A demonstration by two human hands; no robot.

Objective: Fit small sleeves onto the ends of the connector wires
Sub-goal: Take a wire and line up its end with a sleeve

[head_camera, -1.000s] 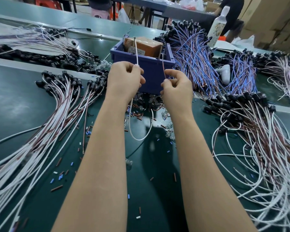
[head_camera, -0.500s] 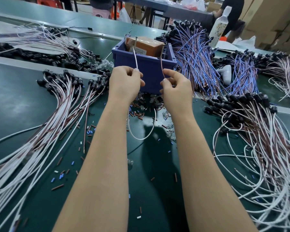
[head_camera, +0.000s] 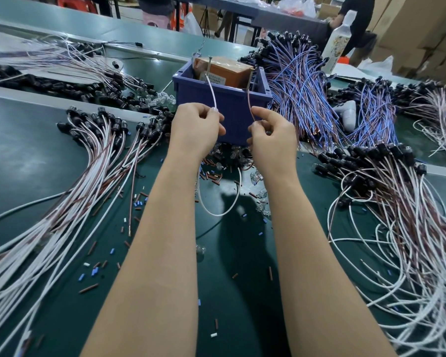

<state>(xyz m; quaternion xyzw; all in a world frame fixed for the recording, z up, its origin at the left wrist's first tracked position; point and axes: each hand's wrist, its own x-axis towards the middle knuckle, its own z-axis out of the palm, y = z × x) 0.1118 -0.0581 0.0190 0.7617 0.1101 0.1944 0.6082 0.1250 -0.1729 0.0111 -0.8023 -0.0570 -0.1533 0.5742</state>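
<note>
The left hand [head_camera: 196,130] pinched the white wire [head_camera: 211,94], the right hand [head_camera: 273,140] the brown wire [head_camera: 249,101], ends up before the bin [head_camera: 232,117], sleeves [head_camera: 211,176] loose on the surface [head_camera: 36,150]. A slack pinch could have let either end flick away.

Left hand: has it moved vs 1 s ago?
Yes, slightly. The left hand, pinching the thin white wire, sits a little lower against the front wall of the blue plastic bin, nearer the person.

Behind your hands stands the bin [head_camera: 224,109] on the bench [head_camera: 31,150]; wire bundles [head_camera: 93,163] lie left and right.
</note>
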